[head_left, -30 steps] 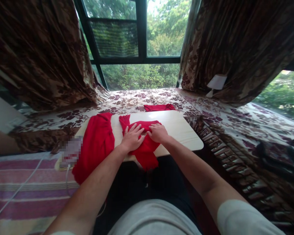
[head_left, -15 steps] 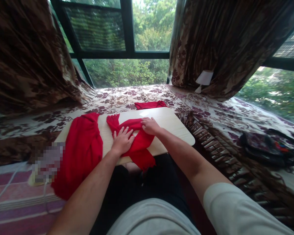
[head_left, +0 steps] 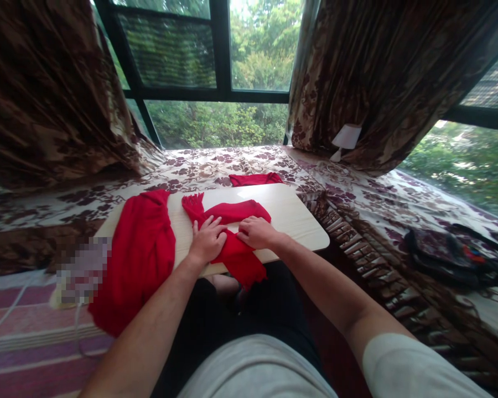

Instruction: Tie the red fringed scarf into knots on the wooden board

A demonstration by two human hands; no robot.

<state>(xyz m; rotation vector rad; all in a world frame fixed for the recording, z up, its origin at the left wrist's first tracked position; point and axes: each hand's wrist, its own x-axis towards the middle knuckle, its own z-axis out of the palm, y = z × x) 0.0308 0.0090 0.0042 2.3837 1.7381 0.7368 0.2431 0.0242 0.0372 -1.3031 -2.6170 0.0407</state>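
Note:
A red fringed scarf (head_left: 238,212) lies bent into a loop on a pale wooden board (head_left: 301,226). One fringed end points to the far left and the other hangs over the board's near edge. My left hand (head_left: 208,240) rests flat on the scarf's left part, fingers spread. Close to its right, my right hand (head_left: 255,232) has its fingers bent together at the inner edge of the lower strip; its thumb is hidden. On the board's left side, a larger bundled red cloth (head_left: 139,254) drapes over the near edge.
Another folded red cloth (head_left: 255,179) sits behind the board on flowered fabric (head_left: 191,160). A small white lamp (head_left: 346,136) stands at the back right. A dark bag (head_left: 444,257) lies at right. Left are a blurred-out object (head_left: 83,271) with a cord and a striped cloth (head_left: 8,354).
My right hand has moved from the scarf's upper strip down to its lower strip, uncovering the fold at the right. My left hand stays nearly in place.

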